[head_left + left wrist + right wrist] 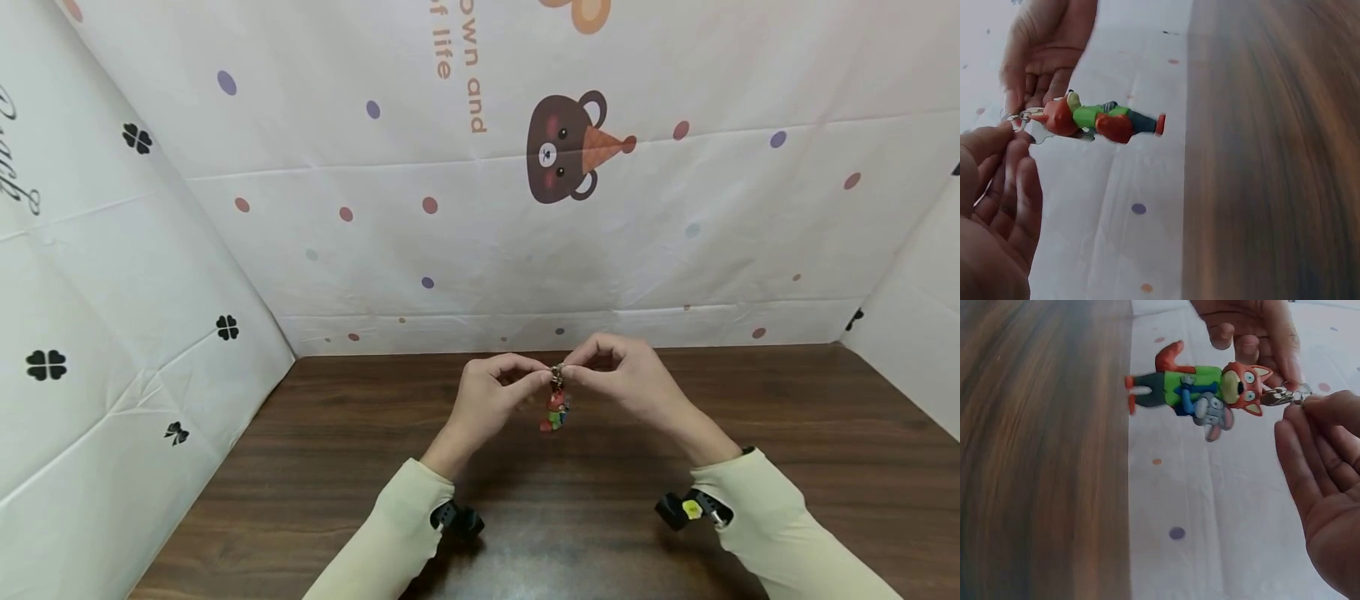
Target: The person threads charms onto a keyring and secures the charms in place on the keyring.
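A fox figure keychain [556, 410] hangs above the table, held up by both hands. The fox [1194, 387] is orange with a green shirt and dark trousers, and carries a small grey rabbit [1213, 412]. Its back and orange tail [1115, 127] show in the left wrist view. My left hand [483, 396] pinches the metal ring at the top between thumb and index finger. From the other side, my right hand [637, 375] pinches the same metal fittings [1282, 395]. The fingertips partly hide the ring.
Below the hands lies a dark brown wooden table [360, 450]. A white sheet with dots and a bear print [558, 150] stands behind it, and white side sheets [90, 275] border it. A black wrist camera [457, 521] sits at each sleeve.
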A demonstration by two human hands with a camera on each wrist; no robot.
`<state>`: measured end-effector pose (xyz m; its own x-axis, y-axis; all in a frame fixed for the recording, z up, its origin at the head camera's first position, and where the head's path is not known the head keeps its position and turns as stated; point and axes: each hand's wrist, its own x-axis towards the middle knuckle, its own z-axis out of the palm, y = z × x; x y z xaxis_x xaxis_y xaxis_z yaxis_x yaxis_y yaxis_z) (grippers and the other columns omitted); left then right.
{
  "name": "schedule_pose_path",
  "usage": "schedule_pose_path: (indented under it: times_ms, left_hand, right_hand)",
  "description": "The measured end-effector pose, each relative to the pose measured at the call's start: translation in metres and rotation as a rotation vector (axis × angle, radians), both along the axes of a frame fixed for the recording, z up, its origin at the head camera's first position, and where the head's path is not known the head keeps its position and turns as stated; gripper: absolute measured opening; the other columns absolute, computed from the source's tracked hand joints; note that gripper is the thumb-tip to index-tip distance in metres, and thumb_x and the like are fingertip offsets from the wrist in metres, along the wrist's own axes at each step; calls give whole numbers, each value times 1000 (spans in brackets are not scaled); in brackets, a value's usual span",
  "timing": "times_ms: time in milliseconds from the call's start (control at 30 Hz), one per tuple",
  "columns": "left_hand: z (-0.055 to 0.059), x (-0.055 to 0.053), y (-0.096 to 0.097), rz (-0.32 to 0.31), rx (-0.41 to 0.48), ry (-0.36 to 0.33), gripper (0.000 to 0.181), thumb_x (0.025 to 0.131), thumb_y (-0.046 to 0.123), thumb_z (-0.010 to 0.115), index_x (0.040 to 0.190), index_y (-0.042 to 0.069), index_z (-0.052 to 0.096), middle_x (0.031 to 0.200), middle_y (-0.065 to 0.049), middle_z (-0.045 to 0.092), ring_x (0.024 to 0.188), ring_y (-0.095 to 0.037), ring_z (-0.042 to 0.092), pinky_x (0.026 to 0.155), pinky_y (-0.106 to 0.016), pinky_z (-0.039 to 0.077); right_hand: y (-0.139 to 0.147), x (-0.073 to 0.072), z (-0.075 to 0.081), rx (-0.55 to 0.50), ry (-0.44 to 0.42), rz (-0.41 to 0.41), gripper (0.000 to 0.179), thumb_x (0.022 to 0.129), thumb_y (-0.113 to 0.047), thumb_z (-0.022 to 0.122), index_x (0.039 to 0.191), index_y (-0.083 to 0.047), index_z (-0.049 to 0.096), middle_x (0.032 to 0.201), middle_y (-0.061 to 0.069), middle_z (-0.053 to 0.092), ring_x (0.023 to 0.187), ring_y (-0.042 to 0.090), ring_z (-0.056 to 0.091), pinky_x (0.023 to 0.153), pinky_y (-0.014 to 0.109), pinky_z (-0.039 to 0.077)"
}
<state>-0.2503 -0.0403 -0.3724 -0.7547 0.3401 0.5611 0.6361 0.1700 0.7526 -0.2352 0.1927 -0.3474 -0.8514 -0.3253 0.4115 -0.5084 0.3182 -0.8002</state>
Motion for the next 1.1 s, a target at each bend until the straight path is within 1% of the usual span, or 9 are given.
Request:
schedule_pose_path:
  times_ms: [167, 233, 400, 533, 767, 833, 933, 1000, 1100]
  left_hand:
    - [-3, -1, 2, 76, -155, 214, 5, 94, 13, 84, 98, 9, 85, 91, 2, 78, 68, -5, 64, 61, -21, 54]
    - [-3, -1, 3, 103, -203, 278, 5, 94, 13, 84, 97, 10, 85, 91, 2, 78, 69, -3, 65, 63, -19, 54]
    - [-3, 1, 2, 143, -296, 348, 5, 96, 16, 83, 96, 12, 84, 89, 4, 76, 70, -4, 66, 63, -18, 52]
    - [-2, 1, 1, 116, -271, 328, 4, 97, 13, 81, 96, 11, 84, 89, 3, 77, 70, -3, 66, 64, -18, 54]
    - [0, 0, 0, 71, -142, 252, 4, 97, 12, 81, 98, 8, 84, 89, 1, 78, 66, -2, 64, 59, -22, 54]
    - [0, 0, 0, 52, -87, 197, 4, 97, 11, 81, 98, 8, 84, 89, 0, 79, 65, -8, 66, 58, -24, 55]
    - [1, 2, 1, 10, 0, 97, 6, 97, 11, 81, 100, 7, 83, 88, -4, 79, 67, -24, 71, 60, -28, 58]
    - [1, 2, 1, -6, 31, 59, 7, 97, 11, 80, 101, 6, 83, 88, -7, 79, 69, -31, 73, 62, -29, 60]
    - [2, 2, 2, 24, -37, 122, 7, 96, 11, 82, 100, 6, 83, 89, -5, 79, 70, -25, 72, 63, -26, 59]
  right_hand:
    - [-3, 3, 1, 152, 93, -30, 8, 97, -4, 78, 95, -11, 74, 90, -1, 74, 79, 17, 70, 70, 29, 59]
    - [-5, 4, 1, 202, 113, -39, 12, 97, -1, 77, 94, -13, 73, 88, -4, 73, 78, 14, 70, 68, 29, 59]
    - [-6, 6, 2, 265, 126, -46, 15, 96, -1, 77, 94, -15, 74, 88, -7, 73, 79, 16, 70, 68, 29, 58]
    - [-6, 5, 1, 245, 109, -49, 13, 97, -4, 78, 94, -17, 75, 90, -7, 73, 81, 16, 70, 70, 29, 59]
    - [-3, 4, 0, 103, 63, -20, 3, 99, -11, 79, 97, -10, 77, 95, 2, 76, 84, 24, 73, 74, 32, 60]
    - [-2, 4, 1, 63, 49, -10, 5, 99, -12, 79, 97, -9, 77, 98, 1, 77, 87, 26, 74, 75, 31, 60]
    - [-1, 4, 2, 2, 33, 9, 5, 99, -10, 78, 98, -6, 76, 101, 1, 77, 90, 30, 74, 77, 31, 61]
    - [-1, 3, 3, -21, 31, 15, 4, 99, -9, 78, 97, -5, 76, 102, 2, 77, 90, 31, 74, 76, 31, 61]
    - [-1, 3, 2, 16, 63, 3, 4, 99, -5, 77, 96, -7, 75, 97, 1, 75, 86, 26, 73, 74, 30, 60]
